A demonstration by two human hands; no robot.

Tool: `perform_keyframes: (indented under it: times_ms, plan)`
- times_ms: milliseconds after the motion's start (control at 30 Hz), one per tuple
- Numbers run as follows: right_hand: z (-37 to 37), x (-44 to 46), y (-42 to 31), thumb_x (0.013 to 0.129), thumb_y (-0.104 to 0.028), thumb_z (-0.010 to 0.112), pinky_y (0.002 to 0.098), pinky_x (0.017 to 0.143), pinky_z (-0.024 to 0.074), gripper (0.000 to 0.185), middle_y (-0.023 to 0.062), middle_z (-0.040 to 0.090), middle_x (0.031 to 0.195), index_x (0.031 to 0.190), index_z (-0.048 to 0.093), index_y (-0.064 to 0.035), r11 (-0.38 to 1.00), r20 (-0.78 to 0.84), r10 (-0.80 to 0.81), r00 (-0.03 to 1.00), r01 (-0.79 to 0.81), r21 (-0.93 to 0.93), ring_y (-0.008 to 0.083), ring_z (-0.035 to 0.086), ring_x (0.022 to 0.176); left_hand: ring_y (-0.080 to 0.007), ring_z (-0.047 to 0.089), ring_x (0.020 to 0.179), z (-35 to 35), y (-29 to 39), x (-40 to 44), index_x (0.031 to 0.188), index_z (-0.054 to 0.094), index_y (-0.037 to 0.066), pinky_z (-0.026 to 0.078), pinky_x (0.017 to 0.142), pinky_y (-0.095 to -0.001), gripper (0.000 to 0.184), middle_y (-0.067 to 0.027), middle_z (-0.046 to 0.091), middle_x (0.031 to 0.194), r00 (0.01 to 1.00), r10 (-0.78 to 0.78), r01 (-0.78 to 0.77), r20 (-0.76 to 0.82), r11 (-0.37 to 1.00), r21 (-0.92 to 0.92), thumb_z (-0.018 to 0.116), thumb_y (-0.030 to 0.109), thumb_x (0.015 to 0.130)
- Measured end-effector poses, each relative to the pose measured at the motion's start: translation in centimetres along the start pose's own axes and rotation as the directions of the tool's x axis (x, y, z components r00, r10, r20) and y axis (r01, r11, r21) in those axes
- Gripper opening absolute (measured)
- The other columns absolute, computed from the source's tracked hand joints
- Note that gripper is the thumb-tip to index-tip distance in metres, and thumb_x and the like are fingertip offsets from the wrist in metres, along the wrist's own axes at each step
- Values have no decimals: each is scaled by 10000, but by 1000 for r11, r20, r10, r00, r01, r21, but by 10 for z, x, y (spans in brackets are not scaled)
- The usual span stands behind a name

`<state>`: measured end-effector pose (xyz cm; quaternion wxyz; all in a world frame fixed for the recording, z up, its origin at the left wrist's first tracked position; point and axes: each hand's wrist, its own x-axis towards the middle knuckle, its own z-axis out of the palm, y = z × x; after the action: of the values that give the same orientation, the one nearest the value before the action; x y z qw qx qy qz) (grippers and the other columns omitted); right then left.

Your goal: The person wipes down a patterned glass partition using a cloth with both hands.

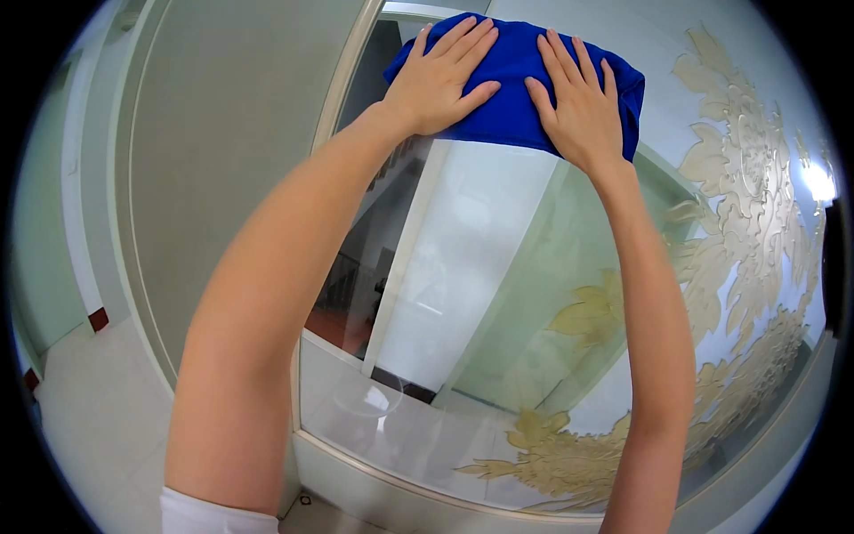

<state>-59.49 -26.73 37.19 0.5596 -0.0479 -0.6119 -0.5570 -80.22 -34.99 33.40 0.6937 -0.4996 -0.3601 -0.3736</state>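
A blue cloth (511, 102) lies spread against the upper part of a glass panel (498, 294) that has raised golden flower patterns. On the cloth's left part my left hand (440, 78) rests flat, its fingers stretched up and its thumb pointing right. My right hand (580, 107) presses flat on the right part, fingers spread and thumb out to the left. Both arms reach upward. Neither hand is wrapped around the cloth, which bunches a little at its right edge.
A pale frame (427, 491) borders the glass below. To the left stands a plain grey-beige panel (231, 151). Farther left are a doorway with a light green door (44, 222) and a tiled floor (107, 400). A bright light reflection (818, 181) shows at right.
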Motion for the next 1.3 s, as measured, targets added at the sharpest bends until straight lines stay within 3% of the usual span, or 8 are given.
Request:
perform_keyframes:
  times_ms: [300, 367, 433, 500, 567, 767, 1300]
  plan:
    - [16, 13, -10, 977, -452, 405, 494, 1152, 201, 532, 26, 400, 1497, 1429, 435, -171, 999, -59, 21, 998, -23, -27, 244, 320, 1405, -239, 208, 1450, -5, -19, -1, 1508, 263, 179, 104, 1171, -538, 659, -54, 275, 1557, 1000, -1, -1, 20, 997, 73, 342, 546, 967]
    - [16, 13, -12, 983, -455, 395, 484, 1155, 197, 534, 5, 375, 1512, 1445, 410, -188, 998, -36, 34, 999, -35, -46, 231, 305, 1412, -307, 237, 1433, -11, -17, -1, 1468, 284, 1, 177, 1141, -516, 711, -169, 299, 1527, 995, -44, 44, 92, 999, 1, 462, 443, 940]
    - [16, 13, -15, 989, -459, 386, 475, 1158, 193, 536, -16, 349, 1527, 1461, 384, -204, 997, -13, 44, 999, -45, -66, 218, 291, 1419, -306, 232, 1435, -14, -15, -1, 1470, 280, 3, 175, 1142, -516, 714, -168, 294, 1529, 993, -61, 61, 97, 998, 8, 468, 440, 938]
    - [17, 13, -19, 976, -448, 407, 482, 1155, 199, 531, 21, 398, 1498, 1424, 442, -165, 999, -72, 40, 997, -42, -28, 239, 321, 1405, -306, 227, 1437, -9, -19, -6, 1473, 275, 5, 172, 1143, -516, 717, -167, 289, 1532, 992, -77, 76, 102, 997, 17, 474, 437, 936]
    - [17, 11, -24, 975, -446, 410, 481, 1155, 199, 531, 22, 398, 1498, 1423, 444, -161, 999, -67, 40, 997, -42, -27, 238, 322, 1405, -239, 201, 1452, -5, -21, -12, 1507, 266, 171, 111, 1167, -541, 650, -52, 266, 1561, 998, -62, 62, -3, 995, 76, 357, 526, 970]
    - [13, 4, -44, 969, -427, 433, 476, 1150, 208, 523, 22, 405, 1493, 1411, 456, -147, 999, -59, 41, 997, -39, 25, 241, 337, 1395, -255, 208, 1450, -16, -19, -32, 1500, 282, 129, 138, 1147, -550, 646, -62, 262, 1563, 994, -107, 107, 26, 994, 24, 427, 452, 959]
    - [1, -19, -81, 941, -375, 505, 470, 1131, 247, 507, 31, 435, 1467, 1372, 495, -107, 986, -41, 37, 998, -30, 162, 255, 376, 1365, -271, 203, 1452, -34, -5, -74, 1496, 289, 116, 130, 1138, -557, 680, -81, 267, 1559, 979, -176, 173, 101, 984, 34, 499, 412, 921]
